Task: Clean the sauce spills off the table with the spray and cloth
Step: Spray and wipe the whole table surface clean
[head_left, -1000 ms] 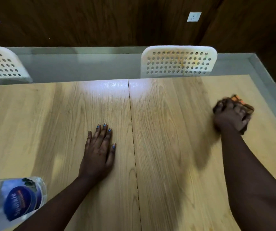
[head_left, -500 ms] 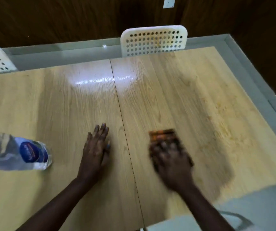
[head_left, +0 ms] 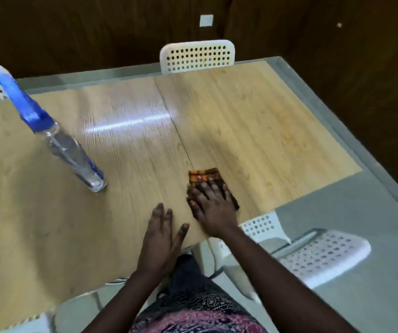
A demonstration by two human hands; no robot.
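Cloth (head_left: 207, 178) lies under the flat right hand (head_left: 211, 207); faint sauce marks (head_left: 291, 140) lie far-right; left hand (head_left: 163, 239) rests flat on bench (head_left: 49, 224).

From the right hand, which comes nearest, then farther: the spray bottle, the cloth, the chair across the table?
1. The cloth, directly under the right hand.
2. The spray bottle, standing off to the left.
3. The chair across the table, at the far edge.

dim room, white glare streak on the tabletop (head_left: 130, 121) (overhead light), slight motion blur, wide-angle bending at edges.
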